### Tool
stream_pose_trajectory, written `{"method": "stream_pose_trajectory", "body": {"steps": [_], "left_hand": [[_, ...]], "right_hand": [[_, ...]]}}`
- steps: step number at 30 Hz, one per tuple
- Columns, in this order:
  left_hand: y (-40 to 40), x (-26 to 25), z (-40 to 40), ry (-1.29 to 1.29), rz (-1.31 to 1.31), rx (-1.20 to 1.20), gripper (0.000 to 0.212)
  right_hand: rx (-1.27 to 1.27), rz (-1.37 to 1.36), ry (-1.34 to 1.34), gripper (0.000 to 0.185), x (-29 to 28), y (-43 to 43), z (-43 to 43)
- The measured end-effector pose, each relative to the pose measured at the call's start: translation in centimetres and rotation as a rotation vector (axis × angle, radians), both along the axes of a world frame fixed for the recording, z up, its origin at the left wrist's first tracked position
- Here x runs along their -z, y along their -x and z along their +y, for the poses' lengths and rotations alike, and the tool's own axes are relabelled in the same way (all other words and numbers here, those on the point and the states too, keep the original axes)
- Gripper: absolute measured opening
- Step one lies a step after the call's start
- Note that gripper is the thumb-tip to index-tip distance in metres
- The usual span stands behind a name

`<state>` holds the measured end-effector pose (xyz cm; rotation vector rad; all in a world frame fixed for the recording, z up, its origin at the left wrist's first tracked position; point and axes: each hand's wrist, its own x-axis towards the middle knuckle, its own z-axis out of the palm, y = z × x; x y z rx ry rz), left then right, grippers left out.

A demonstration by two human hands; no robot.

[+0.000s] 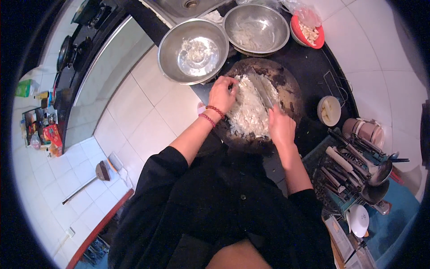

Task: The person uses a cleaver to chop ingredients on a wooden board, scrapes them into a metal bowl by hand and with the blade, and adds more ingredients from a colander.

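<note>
A mound of finely chopped white food [248, 112], possibly cabbage, covers much of a round, dark-stained wooden chopping board [290, 85]. My right hand [281, 127] grips the handle of a kitchen knife [261, 88], whose broad blade lies in the right part of the mound. At the mound's upper left edge is my left hand [222, 94], fingers curled; whether anything is between them is hidden. Beyond the board stand two steel bowls. Chopped bits lie in the left bowl [164, 60], and pale shreds lie in the right bowl [284, 28].
A red bowl [321, 38] of pale pieces stands far right, under a plastic bag. Right of the board is a small bowl [337, 116] holding pale pieces. A utensil rack [349, 201] crowds the near right. A sink [171, 8] lies behind the steel bowls.
</note>
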<state>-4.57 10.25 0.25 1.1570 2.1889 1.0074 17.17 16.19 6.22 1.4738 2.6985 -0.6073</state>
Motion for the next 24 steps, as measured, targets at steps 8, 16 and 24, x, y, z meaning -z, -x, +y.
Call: {"method": "stream_pose_trajectory", "body": {"steps": [8, 16, 24], "left_hand": [[-1.6, -0.5, -0.9, -0.015, -0.030, 0.037, 0.018], [-2.2, -0.8, -1.8, 0.008, -0.060, 0.047, 0.019], [-2.3, -1.5, -2.0, 0.001, 0.001, 0.064, 0.019]], "right_hand": [[-0.051, 0.046, -0.041, 0.019, 0.9, -1.0, -0.8], [0.013, 0.106, -0.054, 0.018, 0.5, -1.4, -1.5], [0.040, 0.119, -0.056, 0.019, -1.1, -0.7, -2.1]]}}
